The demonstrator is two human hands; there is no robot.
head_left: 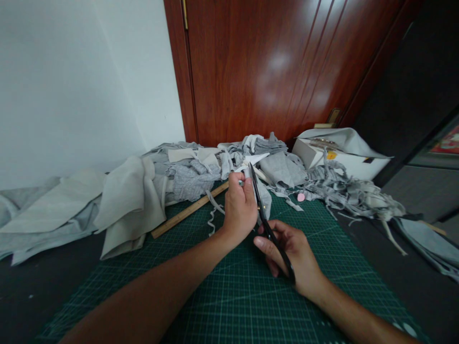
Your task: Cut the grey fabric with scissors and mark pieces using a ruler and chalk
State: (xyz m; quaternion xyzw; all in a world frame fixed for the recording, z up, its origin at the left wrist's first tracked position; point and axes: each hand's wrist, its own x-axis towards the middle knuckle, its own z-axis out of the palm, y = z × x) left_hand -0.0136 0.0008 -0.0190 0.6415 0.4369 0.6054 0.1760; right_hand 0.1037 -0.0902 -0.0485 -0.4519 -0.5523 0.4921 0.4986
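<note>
My right hand grips black-handled scissors, their blades pointing up and away from me. Just left of the blades, my left hand is closed, pinching a piece of grey fabric that hangs down behind the scissors. Part of that piece is hidden by my hand and the blades, so I cannot tell whether they are cutting into it. Both hands are held above a green cutting mat. A wooden ruler lies slantwise on the mat, left of my left hand.
Grey fabric scraps are heaped along the wall and door. Cream cloth is draped at the left. A white box stands back right, with tangled fabric strips before it. Pink chalk-like piece lies on the mat.
</note>
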